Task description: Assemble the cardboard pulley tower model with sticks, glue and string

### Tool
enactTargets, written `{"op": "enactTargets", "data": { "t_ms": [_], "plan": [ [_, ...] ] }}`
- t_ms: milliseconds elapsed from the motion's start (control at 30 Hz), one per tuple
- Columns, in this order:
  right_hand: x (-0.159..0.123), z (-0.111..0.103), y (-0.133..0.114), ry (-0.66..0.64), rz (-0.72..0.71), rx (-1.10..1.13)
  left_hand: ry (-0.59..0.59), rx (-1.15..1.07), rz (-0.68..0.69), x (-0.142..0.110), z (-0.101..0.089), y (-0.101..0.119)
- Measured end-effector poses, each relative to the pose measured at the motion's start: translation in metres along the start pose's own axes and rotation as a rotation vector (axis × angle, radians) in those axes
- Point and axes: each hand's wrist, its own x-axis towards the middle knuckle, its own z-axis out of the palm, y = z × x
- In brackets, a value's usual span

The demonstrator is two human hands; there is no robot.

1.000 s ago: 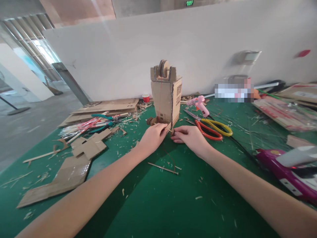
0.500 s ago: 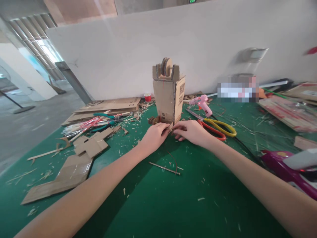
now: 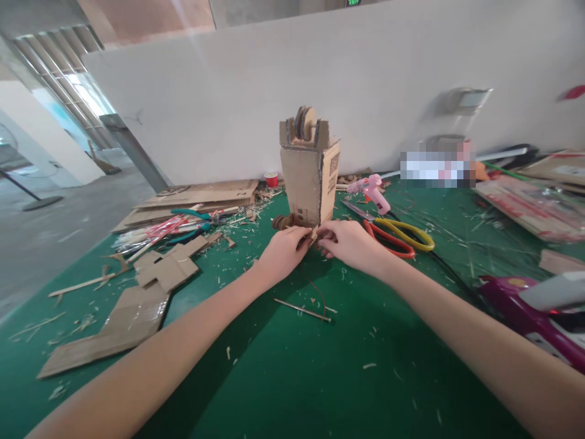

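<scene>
A cardboard tower [image 3: 301, 180] stands upright on the green table, with a cardboard pulley wheel [image 3: 309, 123] on top and a red string [image 3: 300, 161] running down its front. At its foot, my left hand [image 3: 284, 249] is closed in a pinch on a small cardboard piece [image 3: 314, 234]. My right hand [image 3: 343, 240] meets it from the other side, its bent fingertips closed on the same piece. The fingers partly hide it. A spool-like cardboard roller [image 3: 281, 222] sits left of the tower's base. Nearer me lies a thin rod [image 3: 301, 310] with string at one end.
Scissors [image 3: 402, 235] and a pink glue gun [image 3: 375, 192] lie to the right, near a purple-and-white device [image 3: 516, 305]. Cardboard scraps [image 3: 137, 308], teal-handled pliers [image 3: 189, 235] and stacked cardboard sheets [image 3: 196, 198] are at left. A red cup [image 3: 271, 179] stands behind.
My right fingers have shifted slightly and drawn in closer around the small cardboard piece. My left hand holds its place; the view has moved a little.
</scene>
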Motion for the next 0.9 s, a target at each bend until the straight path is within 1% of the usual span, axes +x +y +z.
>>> {"op": "enactTargets", "data": {
  "t_ms": [67,100,133,200,333,633,733,900],
  "plan": [
    [0.003,0.003,0.004,-0.018,0.136,0.271,0.011,0.005,-0.003,0.000,0.000,0.000],
    [0.005,0.004,0.005,-0.032,0.172,0.364,0.020,0.007,-0.002,0.000,0.001,0.000],
    [0.006,0.004,0.006,-0.045,0.188,0.424,0.029,0.008,0.000,0.000,0.001,0.000],
    [0.008,0.005,0.006,-0.065,0.198,0.464,0.038,0.003,0.008,-0.001,0.002,0.001],
    [0.009,0.006,0.008,-0.068,0.184,0.432,0.038,-0.016,0.001,-0.002,0.001,0.003],
    [-0.004,0.004,0.009,-0.025,-0.019,0.114,0.046,-0.020,0.002,-0.002,0.001,0.002],
    [-0.003,0.004,0.015,-0.010,-0.055,0.074,0.045,-0.023,-0.015,-0.003,0.001,0.001],
    [0.001,0.011,0.031,0.059,-0.178,0.012,0.055,-0.038,-0.015,-0.002,0.001,0.000]
  ]
}}
